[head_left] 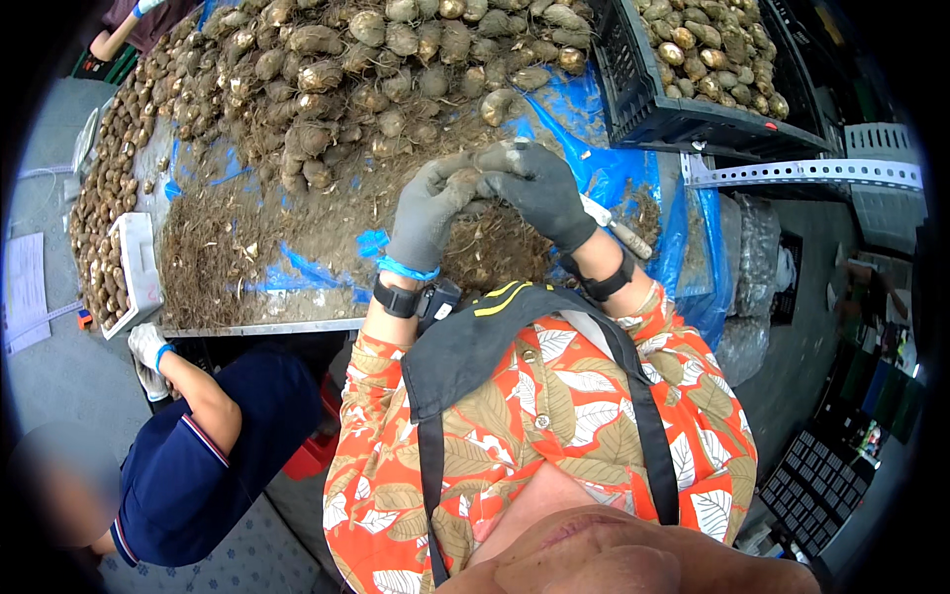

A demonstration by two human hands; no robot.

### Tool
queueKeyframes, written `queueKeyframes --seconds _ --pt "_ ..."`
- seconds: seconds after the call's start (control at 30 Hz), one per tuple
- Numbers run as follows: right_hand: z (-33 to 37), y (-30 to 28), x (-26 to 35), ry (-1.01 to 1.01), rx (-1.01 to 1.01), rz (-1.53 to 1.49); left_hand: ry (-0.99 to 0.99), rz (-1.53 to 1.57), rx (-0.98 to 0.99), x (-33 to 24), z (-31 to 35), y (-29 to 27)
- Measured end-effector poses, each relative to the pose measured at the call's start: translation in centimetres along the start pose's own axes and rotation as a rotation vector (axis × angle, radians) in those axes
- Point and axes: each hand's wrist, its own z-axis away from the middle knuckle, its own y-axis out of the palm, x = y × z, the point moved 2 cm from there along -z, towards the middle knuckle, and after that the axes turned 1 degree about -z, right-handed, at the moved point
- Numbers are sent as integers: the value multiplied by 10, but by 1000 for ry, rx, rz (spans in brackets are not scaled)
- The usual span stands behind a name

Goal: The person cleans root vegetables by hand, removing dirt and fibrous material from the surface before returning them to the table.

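Observation:
My left hand [431, 206] and my right hand [537, 188], both in dark grey gloves, meet over the near part of the work table. Their fingers are curled together around a brown taro [463, 179], which is mostly hidden by the gloves. Beneath them lies a mat of loose brown root hairs [500, 247]. A large heap of hairy, soil-covered taros [396, 59] rises just beyond my hands. Beside my right wrist rests a hand tool with a worn handle [631, 241] and a pale end.
Cleaned taros fill a black crate [648, 109] at the far right, near a perforated metal rail [807, 173]. Torn blue sheeting [584, 148] covers parts of the table. At left, a co-worker's gloved hand [148, 346] is by a white bin [139, 262]; another person's arm [117, 38] shows far left.

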Motion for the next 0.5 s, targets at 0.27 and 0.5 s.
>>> queueKeyframes --seconds 0.27,0.5 --pt "-18 -3 -51 177 229 107 96 -296 -22 -29 20 30" --pt "-6 -18 -19 123 277 -6 181 14 -96 -24 13 12"
